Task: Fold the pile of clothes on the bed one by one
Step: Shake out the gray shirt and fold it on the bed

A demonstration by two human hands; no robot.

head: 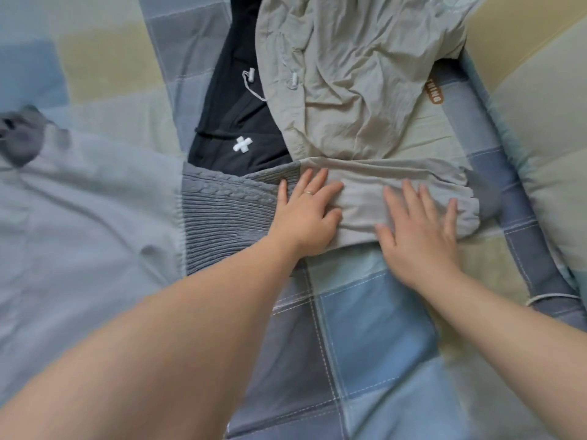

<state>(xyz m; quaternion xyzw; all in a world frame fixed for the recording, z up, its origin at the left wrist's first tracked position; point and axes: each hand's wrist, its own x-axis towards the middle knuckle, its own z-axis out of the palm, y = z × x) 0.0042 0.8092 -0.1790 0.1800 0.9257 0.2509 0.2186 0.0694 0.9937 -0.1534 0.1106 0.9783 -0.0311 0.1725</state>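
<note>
Head view: left hand (305, 211) and right hand (419, 230) lie flat, fingers spread, on the near folded edge of the green garment (365, 122) on the bed (365, 328), probably pressing the crease flat. A grey sweater (222, 211) touches the garment's left side.

The bed (365, 328) was covered in checks of blue, grey and pale green. A crumpled grey-green garment (365, 122) was spread towards its right edge, and a black garment (235, 122) was laid just beside it on the left, partly overlapped. A grey knitted sweater (222, 214) and a pale blue garment (79, 217) were laid further left.
</note>
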